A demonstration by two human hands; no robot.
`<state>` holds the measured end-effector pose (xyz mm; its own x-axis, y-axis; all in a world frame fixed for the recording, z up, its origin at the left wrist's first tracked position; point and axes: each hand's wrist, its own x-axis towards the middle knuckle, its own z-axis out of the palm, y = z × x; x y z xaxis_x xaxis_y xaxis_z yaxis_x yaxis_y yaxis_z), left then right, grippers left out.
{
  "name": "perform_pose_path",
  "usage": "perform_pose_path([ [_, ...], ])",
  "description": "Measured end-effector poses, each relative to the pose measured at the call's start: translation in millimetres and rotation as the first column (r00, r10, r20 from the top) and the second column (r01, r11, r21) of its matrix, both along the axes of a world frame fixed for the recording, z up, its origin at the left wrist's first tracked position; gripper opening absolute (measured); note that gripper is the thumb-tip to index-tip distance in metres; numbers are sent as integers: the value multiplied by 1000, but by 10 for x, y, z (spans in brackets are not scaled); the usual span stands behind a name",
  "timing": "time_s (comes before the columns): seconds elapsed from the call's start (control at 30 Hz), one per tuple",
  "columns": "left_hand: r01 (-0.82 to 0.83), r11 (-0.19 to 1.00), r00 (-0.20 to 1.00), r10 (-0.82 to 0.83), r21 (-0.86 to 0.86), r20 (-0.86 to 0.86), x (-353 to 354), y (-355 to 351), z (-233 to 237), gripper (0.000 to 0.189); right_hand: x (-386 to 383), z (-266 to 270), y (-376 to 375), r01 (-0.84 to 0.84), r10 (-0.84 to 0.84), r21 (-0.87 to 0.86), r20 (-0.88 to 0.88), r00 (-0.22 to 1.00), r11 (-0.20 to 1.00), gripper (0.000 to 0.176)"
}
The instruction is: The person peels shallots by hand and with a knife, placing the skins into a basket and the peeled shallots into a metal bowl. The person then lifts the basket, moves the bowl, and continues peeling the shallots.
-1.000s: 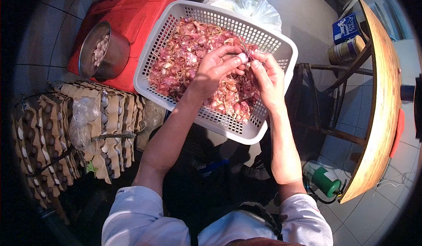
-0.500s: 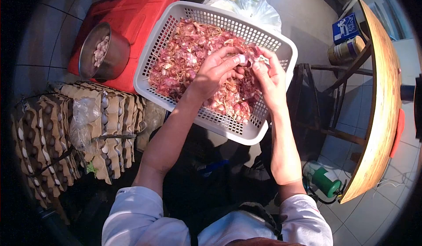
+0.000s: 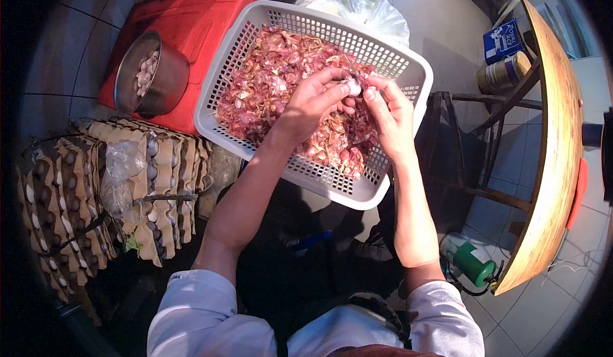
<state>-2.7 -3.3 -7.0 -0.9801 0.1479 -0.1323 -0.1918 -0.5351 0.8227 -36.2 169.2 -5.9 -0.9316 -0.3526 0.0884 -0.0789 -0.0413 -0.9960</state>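
Note:
Over a grey perforated basket (image 3: pixel 319 188) full of reddish shallots and papery skins (image 3: pixel 281 69), both my hands are close together. My left hand (image 3: pixel 316 101) pinches a pale, smooth shallot (image 3: pixel 353 87) between thumb and fingers. Just to its right, my right hand (image 3: pixel 388 105) has its thumb and fingers pressed together beside the shallot; anything between those fingertips is too small to make out.
A metal pot (image 3: pixel 169 79) with peeled shallots stands on a red box (image 3: pixel 214 18). Egg trays (image 3: pixel 159 197) are stacked at the left. A plastic bag (image 3: pixel 377 15) lies behind the basket. A wooden tabletop (image 3: pixel 552 146) and green cylinder (image 3: pixel 472 261) are at the right.
My right fingers have shifted slightly down and drawn together. The pale shallot in my left hand shows more of its smooth surface, and the skin near my right fingertips is no longer visible.

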Motion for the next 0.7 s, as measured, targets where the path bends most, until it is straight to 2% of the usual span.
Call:
perform_pose_path([
  [0.2, 17, 998, 1000, -18, 58, 10, -2, 6, -55, 24, 8, 12, -11, -15, 41, -159, 162, 986, 987, 22],
  [0.3, 13, 999, 1000, -14, -50, -13, 2, 10, -64, 23, 2, 23, -13, -42, 47, -72, 64, 997, 997, 22],
  [0.4, 9, 1000, 1000, -9, 7, 7, -13, 0, -114, 22, -8, -20, -9, -38, 43, -66, 69, 997, 997, 25],
  [0.5, -7, 994, 999, 2, 105, 43, 0, -4, -94, 22, -6, -52, -24, 35, -33, 59, -29, 999, 998, 29],
  [0.6, -20, 970, 1000, 16, 241, 16, -27, -4, -155, 22, 7, -12, -48, 73, -69, -42, 90, 994, 996, 32],
  [0.7, -58, 937, 998, 48, 346, 37, -42, -23, -198, 25, 20, 31, -29, 57, -58, 64, 2, 998, 996, 33],
])
